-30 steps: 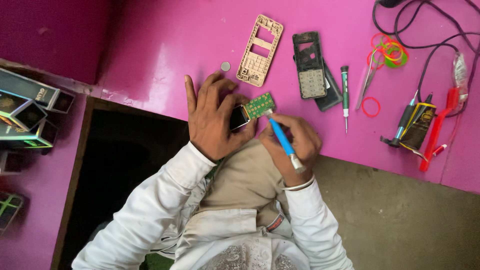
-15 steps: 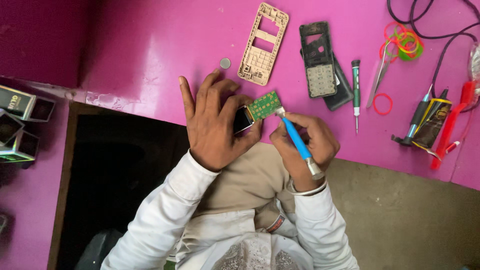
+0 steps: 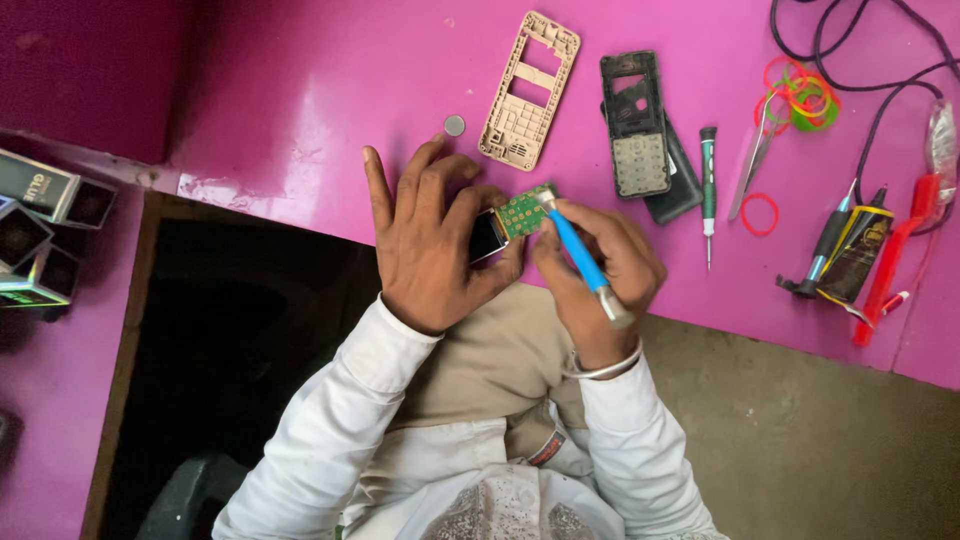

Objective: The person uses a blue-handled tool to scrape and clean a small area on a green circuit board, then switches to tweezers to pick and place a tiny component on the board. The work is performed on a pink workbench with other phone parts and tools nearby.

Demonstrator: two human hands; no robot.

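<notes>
My left hand [image 3: 435,245] grips a small green circuit board [image 3: 522,212] with a dark screen at its near end, held just above the pink table's [image 3: 320,110] front edge. My right hand [image 3: 600,275] is closed around a blue-handled tool [image 3: 580,255], its pale tip resting on the board's far corner. Both wrists wear white sleeves; a metal bangle sits on the right wrist.
On the table lie a beige phone frame [image 3: 528,92], a round coin cell [image 3: 454,125], a black phone shell with keypad [image 3: 640,135], a green-handled screwdriver [image 3: 708,180], tweezers [image 3: 755,165], rubber bands [image 3: 800,90], black cables [image 3: 880,70], a glue tube [image 3: 855,255], red tool [image 3: 895,260]. Small boxes [image 3: 40,235] sit left.
The view has shifted slightly, the hands sitting a little lower and to the right. The blue tool's tip has stayed on the board's corner while the left hand keeps holding the board.
</notes>
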